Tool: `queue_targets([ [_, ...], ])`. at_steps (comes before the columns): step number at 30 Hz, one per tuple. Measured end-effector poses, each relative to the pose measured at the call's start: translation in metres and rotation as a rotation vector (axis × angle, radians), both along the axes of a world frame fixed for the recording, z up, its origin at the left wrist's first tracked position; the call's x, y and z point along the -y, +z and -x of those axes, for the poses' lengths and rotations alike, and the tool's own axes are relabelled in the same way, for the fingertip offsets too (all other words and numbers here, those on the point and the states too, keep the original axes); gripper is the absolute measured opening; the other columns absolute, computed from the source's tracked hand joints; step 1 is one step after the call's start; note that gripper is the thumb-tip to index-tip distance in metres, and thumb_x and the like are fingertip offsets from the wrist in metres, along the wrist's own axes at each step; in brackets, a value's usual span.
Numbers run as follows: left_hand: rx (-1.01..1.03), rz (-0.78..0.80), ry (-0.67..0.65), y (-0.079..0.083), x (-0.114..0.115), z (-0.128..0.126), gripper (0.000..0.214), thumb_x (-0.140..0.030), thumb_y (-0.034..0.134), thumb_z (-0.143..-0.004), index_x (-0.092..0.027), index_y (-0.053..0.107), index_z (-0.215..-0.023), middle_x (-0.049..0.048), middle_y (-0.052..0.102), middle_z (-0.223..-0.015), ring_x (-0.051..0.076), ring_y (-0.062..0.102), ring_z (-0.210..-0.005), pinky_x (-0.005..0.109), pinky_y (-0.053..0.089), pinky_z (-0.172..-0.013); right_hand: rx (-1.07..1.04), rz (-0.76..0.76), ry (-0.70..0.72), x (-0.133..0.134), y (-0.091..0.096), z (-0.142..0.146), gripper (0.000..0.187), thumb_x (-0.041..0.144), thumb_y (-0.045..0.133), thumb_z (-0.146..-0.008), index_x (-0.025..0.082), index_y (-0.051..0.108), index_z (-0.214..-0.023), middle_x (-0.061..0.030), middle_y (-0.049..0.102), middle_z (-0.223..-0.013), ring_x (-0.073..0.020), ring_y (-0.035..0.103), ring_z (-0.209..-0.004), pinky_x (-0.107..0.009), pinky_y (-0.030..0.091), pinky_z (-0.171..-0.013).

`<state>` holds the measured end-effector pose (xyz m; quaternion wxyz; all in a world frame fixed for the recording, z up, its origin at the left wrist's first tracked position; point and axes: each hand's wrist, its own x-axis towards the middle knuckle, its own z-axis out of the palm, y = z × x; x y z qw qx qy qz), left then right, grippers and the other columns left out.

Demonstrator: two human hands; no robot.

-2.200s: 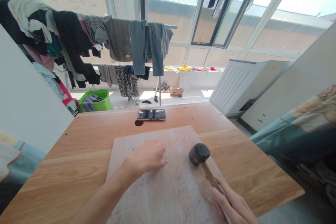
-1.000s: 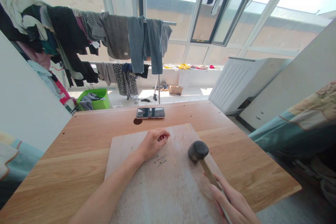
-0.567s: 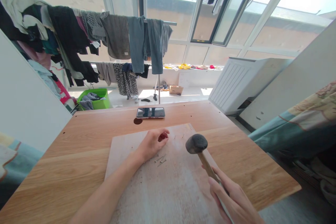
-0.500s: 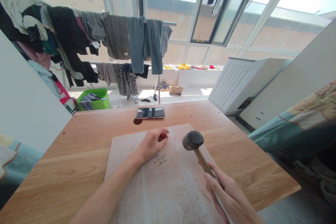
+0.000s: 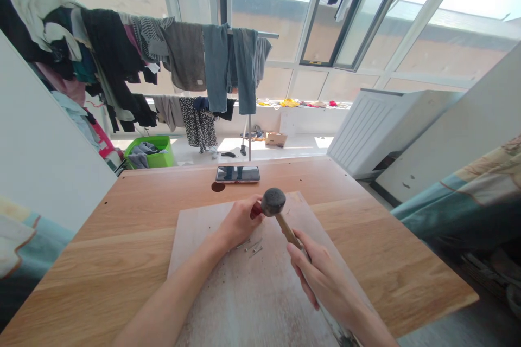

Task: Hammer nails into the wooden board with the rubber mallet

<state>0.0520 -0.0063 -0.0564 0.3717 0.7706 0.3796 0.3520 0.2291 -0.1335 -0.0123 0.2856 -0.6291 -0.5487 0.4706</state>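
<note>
My right hand is wrapped round the wooden handle of a rubber mallet, whose black head is up and tilted over the board. Close beside that head is my left hand, its fingers curled together low on the board. The mallet head partly covers the left fingertips, so I cannot make out what is pinched there. Several loose nails lie on the pale wooden board, just below the left hand. A thin upright nail seems to stand near the board's far right corner.
Under the board is a wooden table with a round hole near its far edge. A phone lies beside the hole. Beyond are a clothes rack with laundry, a green basket and a white cabinet-like unit.
My right hand has brought the mallet left, so its head now sits right beside my left fingers. The left hand has barely moved. The whole view has shifted slightly.
</note>
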Motion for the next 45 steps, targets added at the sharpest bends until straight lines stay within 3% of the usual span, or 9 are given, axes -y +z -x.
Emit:
queue_targets([
  [14, -0.033, -0.003, -0.021, 0.001, -0.003, 0.005, 0.038, -0.014, 0.062, -0.081, -0.017, 0.063, -0.118, 0.0024, 0.071, -0.09, 0.015, 0.063, -0.074, 0.025, 0.05, -0.07, -0.055, -0.01, -0.005, 0.009, -0.011, -0.004, 0.041, 0.05, 0.04, -0.098, 0.018, 0.052, -0.122, 0.013, 0.041, -0.058, -0.0032, 0.038, -0.029, -0.013, 0.028, -0.029],
  [22, -0.801, -0.006, -0.136, 0.067, 0.02, 0.046, 0.023, -0.023, 0.067, -0.07, -0.019, 0.061, -0.092, 0.0059, 0.067, -0.087, 0.026, 0.062, -0.079, 0.03, 0.04, -0.061, 0.115, 0.087, -0.103, 0.049, -0.025, -0.041, 0.071, 0.063, 0.039, -0.097, 0.011, 0.046, -0.145, 0.0111, 0.045, -0.042, -0.0109, 0.044, -0.03, -0.021, 0.042, -0.038],
  [25, -0.898, -0.027, -0.186, 0.07, 0.031, 0.045, 0.027, -0.011, 0.062, -0.068, -0.02, 0.061, -0.094, 0.0067, 0.068, -0.087, 0.026, 0.064, -0.08, 0.03, 0.035, -0.059, 0.188, 0.097, -0.125, 0.058, -0.043, -0.056, 0.079, 0.068, 0.039, -0.094, 0.011, 0.049, -0.147, 0.0045, 0.056, -0.043, -0.0203, 0.061, -0.041, -0.026, 0.049, -0.044],
  [28, -0.914, -0.048, -0.236, 0.065, 0.034, 0.04, 0.031, -0.004, 0.057, -0.069, -0.019, 0.06, -0.095, 0.0064, 0.069, -0.087, 0.025, 0.064, -0.079, 0.029, 0.036, -0.059, 0.256, 0.035, -0.163, 0.058, -0.057, -0.067, 0.078, 0.07, 0.048, -0.088, 0.015, 0.058, -0.143, -0.0076, 0.078, -0.077, -0.0291, 0.076, -0.081, -0.031, 0.06, -0.071],
  [30, -0.892, -0.065, -0.227, 0.063, 0.031, 0.039, 0.03, -0.003, 0.055, -0.069, -0.019, 0.061, -0.094, 0.0066, 0.069, -0.085, 0.025, 0.064, -0.078, 0.03, 0.037, -0.06, 0.226, 0.056, -0.167, 0.057, -0.061, -0.068, 0.076, 0.069, 0.049, -0.088, 0.018, 0.059, -0.143, -0.0077, 0.081, -0.081, -0.0299, 0.077, -0.084, -0.032, 0.06, -0.076],
  [32, -0.788, -0.082, -0.216, 0.059, 0.024, 0.04, 0.026, -0.004, 0.055, -0.069, -0.019, 0.062, -0.089, 0.0058, 0.068, -0.084, 0.023, 0.063, -0.078, 0.029, 0.039, -0.062, 0.156, 0.121, -0.145, 0.056, -0.06, -0.065, 0.075, 0.069, 0.043, -0.091, 0.02, 0.053, -0.148, -0.0033, 0.076, -0.063, -0.0269, 0.075, -0.062, -0.032, 0.06, -0.06],
  [37, -0.203, 0.009, -0.153, 0.032, 0.001, 0.042, 0.014, -0.009, 0.056, -0.07, -0.018, 0.06, -0.081, 0.0008, 0.064, -0.082, 0.016, 0.061, -0.077, 0.026, 0.049, -0.072, 0.054, 0.132, -0.18, 0.058, -0.053, -0.051, 0.072, 0.07, 0.044, -0.091, 0.025, 0.052, -0.146, 0.0018, 0.067, -0.052, -0.0194, 0.059, -0.035, -0.027, 0.045, -0.035],
  [42, -0.001, 0.084, -0.037, 0.0, -0.008, 0.036, 0.008, -0.018, 0.059, -0.078, -0.017, 0.064, -0.085, 0.001, 0.066, -0.082, 0.014, 0.061, -0.074, 0.026, 0.051, -0.071, 0.05, 0.11, -0.203, 0.057, -0.051, -0.053, 0.071, 0.067, 0.046, -0.092, 0.018, 0.057, -0.142, 0.0023, 0.065, -0.05, -0.0196, 0.061, -0.039, -0.027, 0.048, -0.038],
  [45, 0.052, 0.12, -0.022, -0.007, -0.008, 0.036, 0.009, -0.023, 0.061, -0.082, -0.017, 0.066, -0.086, 0.0018, 0.069, -0.083, 0.015, 0.064, -0.077, 0.027, 0.053, -0.076, 0.128, 0.045, -0.198, 0.056, -0.054, -0.06, 0.065, 0.065, 0.049, -0.092, 0.019, 0.061, -0.137, -0.0019, 0.075, -0.068, -0.021, 0.071, -0.054, -0.027, 0.057, -0.05],
])
